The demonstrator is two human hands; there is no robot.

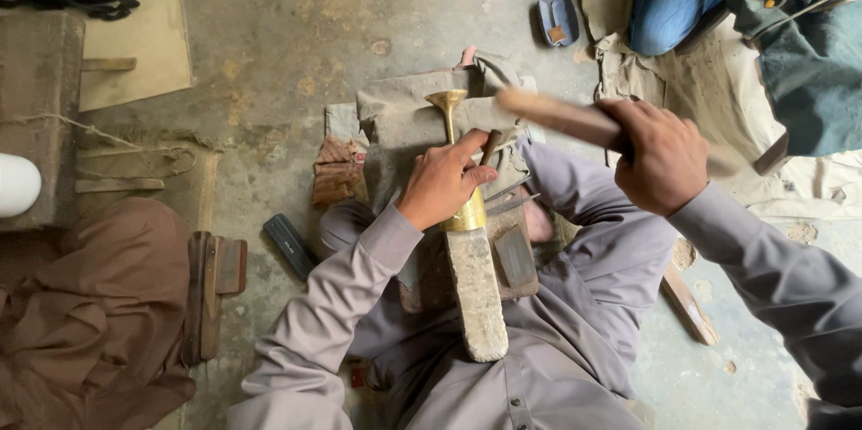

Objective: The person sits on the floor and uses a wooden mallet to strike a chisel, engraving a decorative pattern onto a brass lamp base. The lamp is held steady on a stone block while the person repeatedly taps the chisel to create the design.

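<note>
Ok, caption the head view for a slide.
Left hand steadies a brass funnel-shaped piece on a stone block; right hand raises a wooden stick.

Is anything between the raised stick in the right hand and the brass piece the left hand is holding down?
Nothing visible. The stick in the right hand hangs beside the brass piece, open air between them; the left hand grips lower down.

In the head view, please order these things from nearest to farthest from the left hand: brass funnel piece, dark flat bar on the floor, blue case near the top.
From the left hand:
1. Brass funnel piece, held, just above.
2. Dark flat bar, lower left on floor.
3. Blue case, upper right.
</note>
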